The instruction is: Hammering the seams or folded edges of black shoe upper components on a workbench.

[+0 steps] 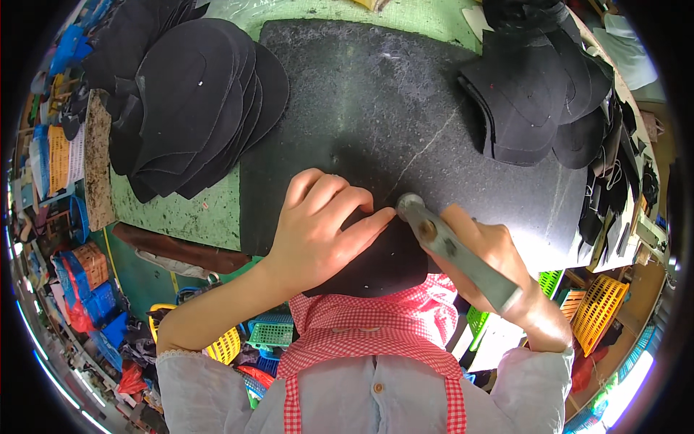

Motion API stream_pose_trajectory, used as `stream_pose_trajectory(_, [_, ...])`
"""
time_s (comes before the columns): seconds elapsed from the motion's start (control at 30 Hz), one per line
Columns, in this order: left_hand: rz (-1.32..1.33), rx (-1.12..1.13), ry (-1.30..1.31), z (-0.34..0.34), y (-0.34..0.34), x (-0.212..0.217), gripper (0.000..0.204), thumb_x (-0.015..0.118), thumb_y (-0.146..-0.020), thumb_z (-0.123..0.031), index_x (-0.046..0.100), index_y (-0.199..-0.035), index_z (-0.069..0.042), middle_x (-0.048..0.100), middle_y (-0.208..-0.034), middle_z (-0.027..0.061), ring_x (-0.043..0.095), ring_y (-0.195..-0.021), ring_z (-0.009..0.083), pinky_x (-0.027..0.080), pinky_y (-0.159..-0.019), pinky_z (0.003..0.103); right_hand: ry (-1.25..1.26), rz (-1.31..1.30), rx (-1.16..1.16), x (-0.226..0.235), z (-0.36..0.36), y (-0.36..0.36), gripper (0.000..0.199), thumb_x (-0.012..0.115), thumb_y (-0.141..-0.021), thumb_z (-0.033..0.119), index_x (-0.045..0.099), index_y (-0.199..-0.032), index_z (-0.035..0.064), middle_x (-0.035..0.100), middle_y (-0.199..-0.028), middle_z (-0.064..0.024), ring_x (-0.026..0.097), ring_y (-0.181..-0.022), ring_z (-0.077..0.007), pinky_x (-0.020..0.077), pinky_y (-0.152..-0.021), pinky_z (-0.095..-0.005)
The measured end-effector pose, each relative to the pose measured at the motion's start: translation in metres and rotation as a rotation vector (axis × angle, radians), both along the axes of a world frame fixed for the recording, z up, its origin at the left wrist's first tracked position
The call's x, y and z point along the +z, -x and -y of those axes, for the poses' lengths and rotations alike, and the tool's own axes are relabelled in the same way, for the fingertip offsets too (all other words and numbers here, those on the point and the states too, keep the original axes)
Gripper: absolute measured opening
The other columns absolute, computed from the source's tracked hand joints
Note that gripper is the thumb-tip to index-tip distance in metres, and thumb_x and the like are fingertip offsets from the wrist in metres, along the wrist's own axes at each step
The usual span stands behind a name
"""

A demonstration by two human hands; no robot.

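Note:
A black cut piece (387, 264) of sheet material, perhaps fabric or leather, lies at the near edge of the dark board, partly over my apron. My left hand (318, 224) is on it, fingers bent and thumb pressed against its upper part. My right hand (488, 249) is closed round a hammer, whose handle is mostly hidden. The long metal hammer head (470, 269) slants across in front of that hand. Its rounded face is close by my left thumb tip, at the piece's upper edge; whether it touches cannot be made out.
Under the work lies a dark worn board (347, 94) on a green table (210, 217). Stacked black cut pieces (191, 94) stand at the left, with more black pieces (517, 94) at the right. Below the table are a yellow basket (601, 307) and a green basket (271, 335).

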State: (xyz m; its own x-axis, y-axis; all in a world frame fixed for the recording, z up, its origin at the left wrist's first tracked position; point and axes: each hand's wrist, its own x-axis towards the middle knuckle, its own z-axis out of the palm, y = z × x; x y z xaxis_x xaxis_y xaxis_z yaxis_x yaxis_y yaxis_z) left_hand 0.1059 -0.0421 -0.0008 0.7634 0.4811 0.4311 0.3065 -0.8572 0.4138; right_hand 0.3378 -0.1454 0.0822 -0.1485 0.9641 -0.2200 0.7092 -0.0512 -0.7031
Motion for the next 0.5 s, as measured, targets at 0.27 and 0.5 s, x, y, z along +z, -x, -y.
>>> stream_pose_trajectory(0.27, [-0.037, -0.011, 0.231, -0.015, 0.005, 0.012, 0.026, 0.091, -0.071, -0.019, 0.081, -0.094, -0.021, 0.066, -0.094, -0.0061, 0.06, -0.093, 0.0192, 0.043, -0.089, 0.043, 0.059, -0.047, -0.023, 0.004, -0.004, 0.005, 0.021, 0.073, -0.099, 0.004, 0.058, -0.113, -0.0009, 0.064, -0.082, -0.0211, 0.071, -0.071, -0.0426, 0.0513, -0.059, -0.0409])
stream_pose_trajectory(0.5, [-0.055, -0.102, 0.098, -0.025, 0.024, 0.01, 0.025, 0.09, -0.069, -0.018, 0.081, -0.092, -0.02, 0.066, -0.096, -0.0045, 0.06, -0.099, 0.0226, 0.044, -0.091, 0.045, 0.101, -0.056, 0.118, 0.003, -0.015, 0.019, 0.025, 0.065, -0.097, 0.011, 0.05, -0.115, 0.0016, 0.068, -0.08, -0.0242, 0.073, -0.081, -0.0468, 0.0571, -0.07, -0.0538])
